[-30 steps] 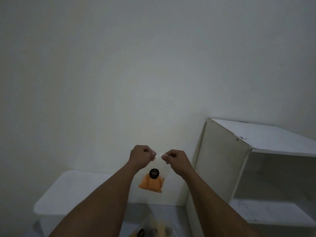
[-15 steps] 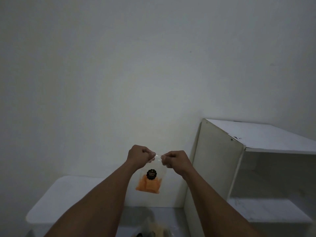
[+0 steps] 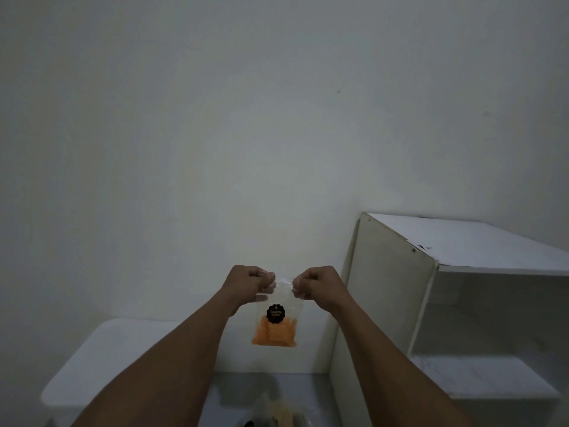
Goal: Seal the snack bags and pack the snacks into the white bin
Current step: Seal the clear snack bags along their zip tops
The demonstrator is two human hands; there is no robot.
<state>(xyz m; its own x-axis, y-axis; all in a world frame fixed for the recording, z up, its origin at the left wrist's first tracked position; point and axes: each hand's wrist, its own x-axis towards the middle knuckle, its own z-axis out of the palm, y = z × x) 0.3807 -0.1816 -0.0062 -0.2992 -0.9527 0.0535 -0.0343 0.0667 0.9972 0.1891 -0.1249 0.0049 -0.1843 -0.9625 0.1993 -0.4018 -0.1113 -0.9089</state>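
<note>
Both hands are up at chest height in my view, pinching the top strip of one clear snack bag (image 3: 275,318) between them. My left hand (image 3: 249,283) is curled tight, thumb and fingers clamped on the left end of the strip; my right hand (image 3: 318,285) is curled the same way on the right end. Neither has any gap to speak of: they are closed on the plastic, with a short stretch of the bag's mouth showing between them.

The bag hangs upright below my hands, in front of the wall, with a black round label (image 3: 275,313) on its face and orange snack pieces (image 3: 274,334) settled at the bottom. I judge this to be the sealing step for this bag, though I cannot tell whether the strip is pressed shut along its length.

As for the rest, I reckon most of the job is ahead. The white bin (image 3: 101,359) sits low on my left, and I cannot see into it. More bags (image 3: 277,416) lie at the bottom edge of the view, partly cut off, so their state is unclear. A white shelf unit (image 3: 397,291) stands to my right.
</note>
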